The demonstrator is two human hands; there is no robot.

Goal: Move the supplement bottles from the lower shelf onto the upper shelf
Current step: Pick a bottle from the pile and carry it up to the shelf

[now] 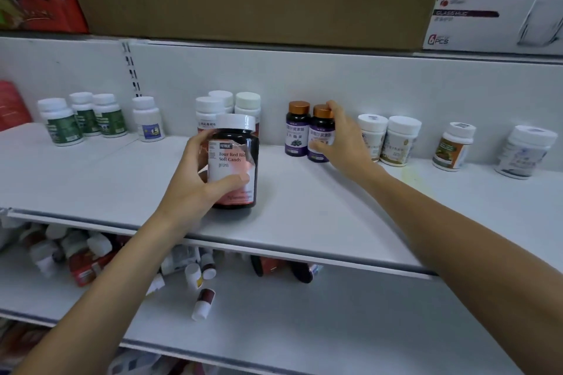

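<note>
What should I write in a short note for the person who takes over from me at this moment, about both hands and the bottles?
Left hand: grips the big dark jar at the front of the upper shelf.
Right hand: grips a copper-capped bottle at the back of that shelf, beside its twin.
Done: white-capped bottles stand in a row along the back of the upper shelf.
Left: let go of both, then bring up the jumbled bottles lying on the lower shelf.
</note>
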